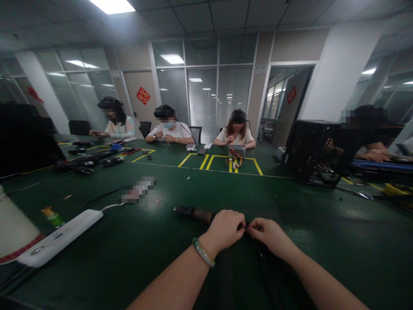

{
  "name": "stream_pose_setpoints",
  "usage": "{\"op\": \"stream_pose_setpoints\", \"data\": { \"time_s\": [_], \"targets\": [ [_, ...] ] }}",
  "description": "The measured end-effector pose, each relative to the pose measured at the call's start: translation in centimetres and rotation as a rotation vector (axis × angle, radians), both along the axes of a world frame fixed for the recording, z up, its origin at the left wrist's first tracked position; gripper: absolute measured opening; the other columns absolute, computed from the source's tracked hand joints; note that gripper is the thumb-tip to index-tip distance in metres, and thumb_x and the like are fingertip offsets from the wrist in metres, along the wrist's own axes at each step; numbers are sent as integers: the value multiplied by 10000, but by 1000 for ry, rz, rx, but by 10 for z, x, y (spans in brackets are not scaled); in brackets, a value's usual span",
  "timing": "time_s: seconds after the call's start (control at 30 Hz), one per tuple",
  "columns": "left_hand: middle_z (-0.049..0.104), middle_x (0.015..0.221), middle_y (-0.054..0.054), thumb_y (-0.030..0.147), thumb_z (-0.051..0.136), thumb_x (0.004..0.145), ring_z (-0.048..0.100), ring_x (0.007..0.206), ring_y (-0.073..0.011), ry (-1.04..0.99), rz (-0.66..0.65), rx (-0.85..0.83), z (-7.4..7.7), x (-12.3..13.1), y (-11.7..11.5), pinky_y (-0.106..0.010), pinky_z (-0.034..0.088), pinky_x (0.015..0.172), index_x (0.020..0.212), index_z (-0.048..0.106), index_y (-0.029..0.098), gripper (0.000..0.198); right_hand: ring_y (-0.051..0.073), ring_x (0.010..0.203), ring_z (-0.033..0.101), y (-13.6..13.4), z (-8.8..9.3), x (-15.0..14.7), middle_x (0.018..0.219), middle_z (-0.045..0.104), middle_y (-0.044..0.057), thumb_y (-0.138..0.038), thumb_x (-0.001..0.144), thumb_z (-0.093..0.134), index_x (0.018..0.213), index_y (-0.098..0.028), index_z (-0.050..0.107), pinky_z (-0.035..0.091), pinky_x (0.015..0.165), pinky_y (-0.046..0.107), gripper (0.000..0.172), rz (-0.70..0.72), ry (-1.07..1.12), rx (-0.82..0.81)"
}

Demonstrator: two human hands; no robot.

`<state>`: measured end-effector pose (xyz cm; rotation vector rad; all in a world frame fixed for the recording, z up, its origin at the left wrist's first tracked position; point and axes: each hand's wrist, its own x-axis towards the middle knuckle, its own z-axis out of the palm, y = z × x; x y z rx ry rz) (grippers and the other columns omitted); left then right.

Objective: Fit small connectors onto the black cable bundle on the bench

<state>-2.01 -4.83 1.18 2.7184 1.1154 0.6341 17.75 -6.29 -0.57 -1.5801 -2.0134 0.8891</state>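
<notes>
A dark rod-like object (198, 215) lies on the green table in front of me, with a black ribbed end, a small metallic tip and a brownish middle. My left hand (226, 226), a jade-coloured bangle at its wrist, is closed over the right end of this object. Close beside it, my right hand (265, 234) has its thumb and index finger pinched together. Whatever small dark piece is between the two sets of fingertips is mostly hidden. Dark cord-like or strap-like shapes run from below the hands towards me and are hard to make out.
To the left lie a white power strip (64, 237), a small green-and-orange bottle (52, 216) and a pale cylinder (14, 228). Dark cables (85, 165) are heaped farther back. A black computer case (314, 153) stands right. Several people sit across the table (322, 206).
</notes>
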Motion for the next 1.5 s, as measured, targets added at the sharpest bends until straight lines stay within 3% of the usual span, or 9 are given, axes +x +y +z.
{"op": "stream_pose_setpoints", "data": {
  "time_s": [0.2, 0.43, 0.83, 1.3, 1.4, 1.5],
  "targets": [
    [633, 886, -2, 213, 580, 836, 577, 873, -180, 24, 4, 14, -1, 1, 1, -318, 399, 834, 879, 592, 207, 45, 153, 661, 616, -2, 4, -1, 753, 692, 6, -362, 875, 554, 839, -189, 677, 388, 564, 224, 216, -13, 2, -17],
    [627, 935, -26, 268, 605, 826, 577, 921, -203, 27, 35, -6, -2, -3, 0, -329, 419, 840, 1008, 557, 209, 197, 158, 687, 629, 1, -4, 4, 776, 697, -2, -386, 884, 555, 854, -199, 670, 401, 586, 227, 221, 5, 20, -18],
    [649, 1097, -14, 223, 586, 849, 574, 1040, -190, -12, -40, 53, 2, -6, 0, -372, 372, 996, 882, 644, 216, 66, 154, 679, 622, -1, -1, 2, 776, 701, -5, -367, 878, 564, 846, -207, 678, 397, 585, 227, 199, 5, -10, 8],
    [663, 933, 24, 299, 614, 840, 602, 938, -156, 10, -3, 12, -3, -8, 5, -417, 233, 1104, 944, 606, 239, 121, 153, 668, 620, -2, 2, -2, 745, 701, -6, -362, 868, 567, 815, -204, 682, 384, 572, 221, 203, -15, 2, 25],
    [657, 943, 30, 264, 593, 850, 595, 939, -150, 1, -15, 8, -2, -7, 4, -410, 243, 1098, 936, 601, 239, 89, 152, 659, 617, -2, 3, -2, 748, 699, -6, -371, 867, 569, 829, -205, 680, 384, 559, 218, 203, -24, 2, 10],
    [652, 941, 27, 257, 591, 846, 591, 918, -160, 1, -5, -14, 1, -8, 3, -371, 361, 999, 951, 597, 243, 106, 152, 661, 619, -2, 3, -2, 753, 700, -3, -376, 870, 566, 825, -201, 676, 384, 560, 219, 211, -24, 4, 11]
  ]
}}
